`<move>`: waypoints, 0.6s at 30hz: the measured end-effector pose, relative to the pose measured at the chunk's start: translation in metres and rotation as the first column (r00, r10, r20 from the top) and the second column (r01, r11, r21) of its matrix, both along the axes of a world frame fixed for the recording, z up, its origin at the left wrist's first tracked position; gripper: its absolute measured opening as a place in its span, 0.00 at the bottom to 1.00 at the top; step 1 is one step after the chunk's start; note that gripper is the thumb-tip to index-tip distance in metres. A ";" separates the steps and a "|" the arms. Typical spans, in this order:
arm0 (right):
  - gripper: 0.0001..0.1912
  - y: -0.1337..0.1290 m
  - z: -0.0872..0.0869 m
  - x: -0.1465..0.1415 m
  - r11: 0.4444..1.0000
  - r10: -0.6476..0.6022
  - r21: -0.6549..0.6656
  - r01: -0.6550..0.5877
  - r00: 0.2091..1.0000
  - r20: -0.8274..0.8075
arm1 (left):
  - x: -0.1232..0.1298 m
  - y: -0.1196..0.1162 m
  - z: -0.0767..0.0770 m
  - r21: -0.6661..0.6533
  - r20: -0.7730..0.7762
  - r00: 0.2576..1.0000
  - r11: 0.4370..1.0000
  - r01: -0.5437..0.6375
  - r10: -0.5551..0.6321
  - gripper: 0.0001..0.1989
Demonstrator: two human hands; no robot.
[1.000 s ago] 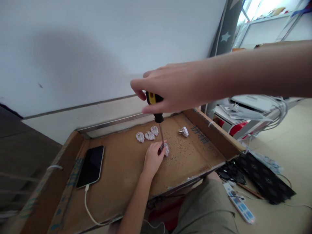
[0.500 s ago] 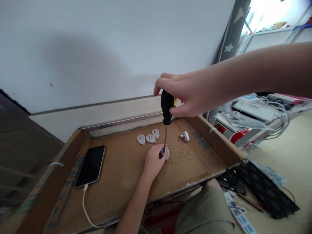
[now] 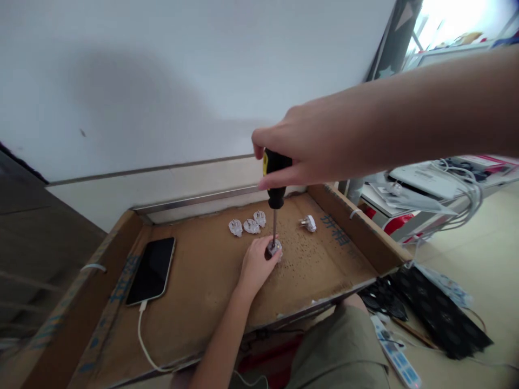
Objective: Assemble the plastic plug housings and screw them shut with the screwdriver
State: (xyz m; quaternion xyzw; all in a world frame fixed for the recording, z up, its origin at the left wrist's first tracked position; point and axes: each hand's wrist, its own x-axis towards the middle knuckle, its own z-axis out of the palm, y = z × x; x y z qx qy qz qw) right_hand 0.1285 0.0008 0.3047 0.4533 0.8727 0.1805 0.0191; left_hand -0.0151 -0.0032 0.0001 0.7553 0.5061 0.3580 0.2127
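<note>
Closed around the black and yellow handle of a screwdriver [image 3: 276, 199], my right hand [image 3: 298, 146] holds it upright, shaft pointing down. Its tip meets a small white plug [image 3: 276, 249] on the cardboard. My left hand [image 3: 256, 263] grips that plug from the left, fingers behind and thumb in front, hiding part of it. Behind my left hand, white plug pieces with metal pins [image 3: 251, 226] lie in a group. Another white plug [image 3: 310, 223] lies on its side farther right, pins toward the left.
The cardboard tray [image 3: 194, 281] has raised sides. A phone [image 3: 151, 270] with a white cable lies at its left. Many tiny dark bits are scattered right of the plug. Cables and flat devices [image 3: 425, 181] sit on a right-hand surface; a power strip [image 3: 397, 354] lies on the floor.
My right hand has turned around the screwdriver handle, with the wrist raised and the yellow part now on the left. My left hand still holds the plug in about the same place.
</note>
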 end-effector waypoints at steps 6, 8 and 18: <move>0.30 0.006 0.005 -0.004 0.985 -0.056 -0.158 0.072 0.993 0.099 | 0.000 0.001 -0.001 0.005 0.008 1.000 1.000 0.005 -0.005 0.17; 0.27 0.008 0.005 -0.002 0.983 -0.084 -0.151 0.101 0.990 0.114 | 0.000 0.001 -0.002 0.006 0.006 1.000 1.000 0.003 -0.003 0.16; 0.25 0.009 0.000 0.011 0.987 0.127 -0.118 -0.113 0.985 0.115 | 0.000 0.002 -0.002 0.002 0.023 1.000 1.000 0.000 0.000 0.16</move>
